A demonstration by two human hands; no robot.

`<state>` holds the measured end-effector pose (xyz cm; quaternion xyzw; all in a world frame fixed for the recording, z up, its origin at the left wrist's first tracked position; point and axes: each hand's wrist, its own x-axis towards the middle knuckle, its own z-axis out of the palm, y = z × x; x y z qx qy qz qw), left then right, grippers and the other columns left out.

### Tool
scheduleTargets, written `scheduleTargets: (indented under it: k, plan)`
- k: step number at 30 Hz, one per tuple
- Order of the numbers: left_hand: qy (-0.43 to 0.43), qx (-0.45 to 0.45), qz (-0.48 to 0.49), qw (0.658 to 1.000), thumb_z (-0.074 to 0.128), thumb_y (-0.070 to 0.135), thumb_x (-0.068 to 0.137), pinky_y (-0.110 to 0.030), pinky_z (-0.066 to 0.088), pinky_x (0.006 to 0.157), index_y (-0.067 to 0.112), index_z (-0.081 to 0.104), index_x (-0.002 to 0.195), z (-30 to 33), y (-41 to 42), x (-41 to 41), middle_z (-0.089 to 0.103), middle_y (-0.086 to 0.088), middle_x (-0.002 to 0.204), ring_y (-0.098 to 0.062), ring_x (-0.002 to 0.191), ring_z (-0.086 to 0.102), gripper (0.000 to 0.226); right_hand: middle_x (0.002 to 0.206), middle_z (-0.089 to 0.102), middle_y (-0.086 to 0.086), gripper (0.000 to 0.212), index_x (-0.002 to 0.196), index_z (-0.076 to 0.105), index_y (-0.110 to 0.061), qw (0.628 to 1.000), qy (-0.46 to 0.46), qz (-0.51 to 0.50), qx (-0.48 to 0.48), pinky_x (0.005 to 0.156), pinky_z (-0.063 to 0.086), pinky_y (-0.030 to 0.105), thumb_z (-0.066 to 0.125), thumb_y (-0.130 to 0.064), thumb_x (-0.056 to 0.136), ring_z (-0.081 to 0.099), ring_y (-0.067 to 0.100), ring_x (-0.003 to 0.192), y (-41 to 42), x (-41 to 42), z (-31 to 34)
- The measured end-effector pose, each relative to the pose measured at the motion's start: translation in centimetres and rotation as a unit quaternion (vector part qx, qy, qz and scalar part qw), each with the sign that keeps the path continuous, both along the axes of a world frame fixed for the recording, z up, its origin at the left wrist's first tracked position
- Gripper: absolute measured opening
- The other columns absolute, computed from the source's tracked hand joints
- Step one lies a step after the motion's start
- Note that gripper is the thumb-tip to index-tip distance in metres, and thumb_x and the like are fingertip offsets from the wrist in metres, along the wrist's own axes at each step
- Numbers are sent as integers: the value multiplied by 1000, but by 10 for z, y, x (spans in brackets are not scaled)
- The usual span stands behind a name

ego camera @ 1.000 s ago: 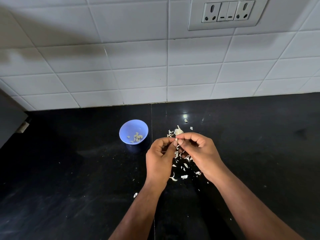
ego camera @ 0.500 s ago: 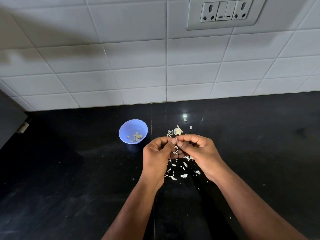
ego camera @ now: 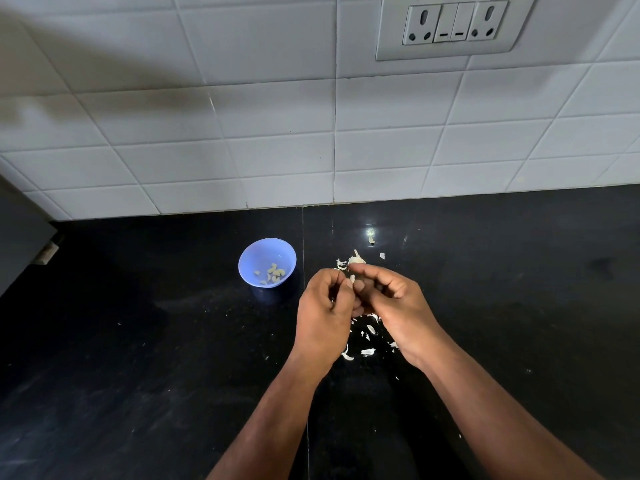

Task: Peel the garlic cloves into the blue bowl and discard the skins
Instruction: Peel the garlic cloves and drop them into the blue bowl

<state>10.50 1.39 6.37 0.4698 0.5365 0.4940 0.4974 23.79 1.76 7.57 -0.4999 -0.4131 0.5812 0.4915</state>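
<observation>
My left hand and my right hand meet over the black counter, fingers curled together round a small garlic clove, of which only a pale sliver shows between the fingertips. To the left of my hands stands the blue bowl, holding several peeled cloves. A remaining piece of the garlic bulb lies just behind my fingers. White skins are scattered on the counter under and below my hands.
The black counter runs back to a white tiled wall with a socket panel at the upper right. A small clove piece lies near the wall. A dark object sits at the far left edge.
My hands have stayed in the same spot, fingers working at the clove. The right fingers have curled further over it, so less of the clove shows than a second ago.
</observation>
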Motion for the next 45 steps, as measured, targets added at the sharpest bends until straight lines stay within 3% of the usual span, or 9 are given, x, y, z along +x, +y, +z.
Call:
scheduleTargets:
  k: [3,9,14,19,31,34,37,41,45]
  plan:
    - [1,13,30,999,56,4,105,-25,57,74,10,64,102,1,-6,0,74,-4,99,-10,81,73,10,100,77,15,30,123,76,-17,1000,-2,-12,4,76,61,27,61,-1,103,72,17,81,3,2,-2]
    - [-22,-31,95,995,77,15,97,-40,61,89,18,69,93,-2,-4,-7,78,2,93,-13,86,72,9,101,77,11,25,117,79,-18,1000,24,-11,9,81,61,34,66,-6,100,71,21,85,4,6,-5]
    - [-43,-26,135,990,88,15,86,-21,56,75,15,70,90,6,2,-10,76,3,81,-8,75,68,19,102,78,8,27,118,80,-20,1000,14,5,17,84,62,35,65,-6,100,71,20,87,3,9,-4]
    - [-85,-39,79,992,74,24,99,-22,53,69,17,78,101,11,3,-10,71,2,78,-9,67,59,8,101,78,6,27,121,77,-16,998,-40,19,46,85,63,34,63,-4,102,70,15,83,3,9,-2]
    - [-144,-157,3,977,84,21,90,-30,59,69,12,81,104,9,10,-9,71,-6,86,-10,69,61,17,97,79,2,17,107,80,-17,986,-132,20,102,73,61,33,71,-6,97,69,18,75,7,17,0]
    - [-181,-163,-6,970,80,12,93,-29,58,66,7,81,101,10,9,-8,72,-7,86,-12,70,61,10,86,75,7,18,111,69,-21,987,-126,3,103,76,59,43,71,-9,98,68,20,75,8,15,-4]
    - [-118,-128,20,985,79,11,94,-30,59,69,11,80,95,7,8,-6,76,-4,84,-14,71,64,2,86,74,5,24,109,61,-32,985,-142,-8,100,82,56,58,70,-13,98,67,23,76,11,12,-11]
    - [38,-44,52,997,77,18,97,-28,61,77,24,75,92,0,6,1,78,9,87,-8,79,73,8,91,73,-6,26,107,62,-34,972,-207,-20,113,84,58,42,68,-9,99,69,10,82,9,5,-12]
    - [14,-39,82,996,77,20,97,-30,60,77,24,75,95,-2,3,7,78,6,88,-7,75,70,5,108,74,-17,27,113,75,-28,973,-208,-8,104,97,56,27,64,-7,101,69,2,108,4,1,-8]
